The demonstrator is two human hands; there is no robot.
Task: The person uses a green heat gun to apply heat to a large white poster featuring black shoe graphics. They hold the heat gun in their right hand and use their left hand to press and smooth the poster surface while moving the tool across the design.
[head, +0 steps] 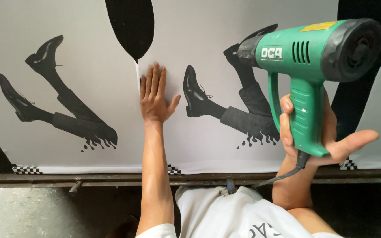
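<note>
head camera, looking down, close range

Matt printed sheet and a glossy green plastic heat gun point(314, 66).
The pale sheet point(89, 53) looked smooth and matt; below the sheet, a metal rail point(111, 178) appeared dull, rough and worn.

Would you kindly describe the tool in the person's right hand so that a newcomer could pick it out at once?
Start from the big white printed sheet with black legs and shoes on it; the left hand lies flat at its middle seam. To the right, the right hand grips a green plastic heat gun by its handle. It is the only green object, with a dark nozzle aimed at the sheet and a black cord below.
</note>
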